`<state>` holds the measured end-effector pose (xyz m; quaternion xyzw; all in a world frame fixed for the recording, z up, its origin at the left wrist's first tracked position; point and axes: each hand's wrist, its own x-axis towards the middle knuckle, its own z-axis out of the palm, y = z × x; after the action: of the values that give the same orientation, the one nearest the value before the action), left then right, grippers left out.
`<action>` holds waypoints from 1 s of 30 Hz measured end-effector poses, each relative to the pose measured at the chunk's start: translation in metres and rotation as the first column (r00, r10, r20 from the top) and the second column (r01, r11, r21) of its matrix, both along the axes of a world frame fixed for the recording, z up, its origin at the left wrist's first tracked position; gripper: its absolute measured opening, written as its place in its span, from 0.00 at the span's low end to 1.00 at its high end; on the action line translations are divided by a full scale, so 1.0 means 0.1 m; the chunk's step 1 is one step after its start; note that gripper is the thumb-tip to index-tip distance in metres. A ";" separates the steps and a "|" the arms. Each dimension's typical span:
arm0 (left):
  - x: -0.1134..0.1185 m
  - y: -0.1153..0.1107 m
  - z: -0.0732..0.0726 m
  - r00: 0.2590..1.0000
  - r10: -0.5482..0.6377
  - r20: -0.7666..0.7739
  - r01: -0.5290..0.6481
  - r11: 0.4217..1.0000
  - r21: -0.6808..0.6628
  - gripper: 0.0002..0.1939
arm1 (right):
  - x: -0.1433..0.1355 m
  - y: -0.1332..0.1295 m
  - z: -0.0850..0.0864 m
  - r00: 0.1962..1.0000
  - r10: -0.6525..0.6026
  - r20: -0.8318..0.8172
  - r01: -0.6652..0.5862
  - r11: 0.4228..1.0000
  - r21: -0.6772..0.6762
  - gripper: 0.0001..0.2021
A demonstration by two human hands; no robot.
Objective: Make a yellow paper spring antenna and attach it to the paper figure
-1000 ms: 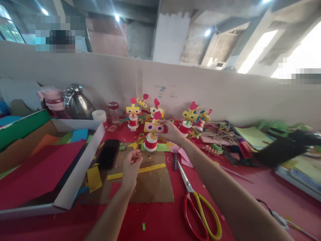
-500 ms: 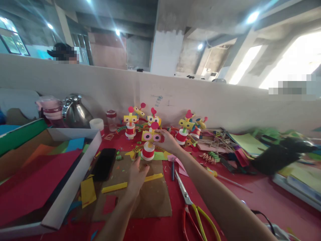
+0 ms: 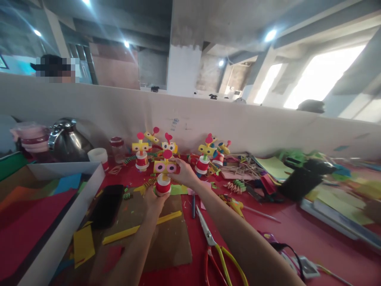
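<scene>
A paper-cup figure [image 3: 163, 184] stands upright between my hands, with a red-and-white cup body, a yellow tube head with pink-ringed eyes and a red disc on top. My left hand [image 3: 155, 200] is closed round the lower part of the cup. At the right end of the head, my right hand [image 3: 184, 174] pinches the yellow tube. Coiled paper arms stick out beside the cup. Below lies a brown cardboard sheet [image 3: 169, 248] carrying a yellow paper strip [image 3: 122, 235]. Scissors [image 3: 210, 236] with red and yellow handles lie under my right forearm.
Several similar figures [image 3: 141, 159] stand behind. To the left are a white-walled box [image 3: 89, 182] of coloured paper, a black phone [image 3: 107, 206], a steel jug [image 3: 70, 139] and a cup [image 3: 98, 157]. Sticks [image 3: 241, 165], a glue gun [image 3: 235, 204] and a black object [image 3: 303, 178] lie right.
My left hand has moved up from just below the cup and closed round its base. My right hand stays at the head. The whole view has shifted to the right.
</scene>
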<state>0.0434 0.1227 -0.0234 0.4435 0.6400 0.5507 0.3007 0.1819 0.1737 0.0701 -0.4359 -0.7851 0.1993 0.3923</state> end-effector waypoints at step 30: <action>0.05 -0.29 0.31 0.992 -0.104 0.072 0.095 0.989 0.117 0.22 | 0.16 -0.44 0.12 0.983 0.039 -0.179 -0.043 0.999 -0.017 0.30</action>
<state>0.0483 0.0936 0.0077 0.4694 0.5725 0.5873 0.3271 0.1978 0.1301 0.0816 -0.4041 -0.7534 0.2538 0.4525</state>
